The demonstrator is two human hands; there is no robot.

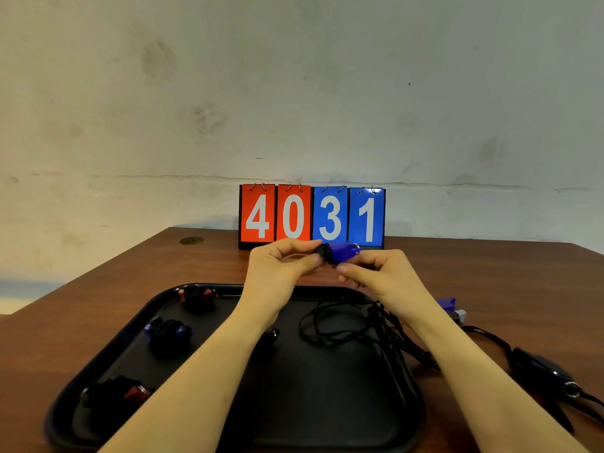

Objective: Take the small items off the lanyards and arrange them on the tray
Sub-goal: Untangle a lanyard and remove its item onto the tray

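Both my hands are raised above the far edge of the black tray (327,429). My left hand (281,266) pinches the black end of a small blue item (341,251) that looks like a whistle with a metal ring. My right hand (379,269) pinches the same item from below on its right side. On the tray's left side lie a red-and-black item (196,297), a blue-and-black one (168,333) and another red-and-black one (121,392). A loose black lanyard cord (333,325) is coiled on the tray's right part.
A flip scoreboard (312,215) reading 4031 stands at the back of the wooden table (490,273). Right of the tray lie another blue item (449,305) and black lanyards with a metal ring (555,377). A wall rises behind the table.
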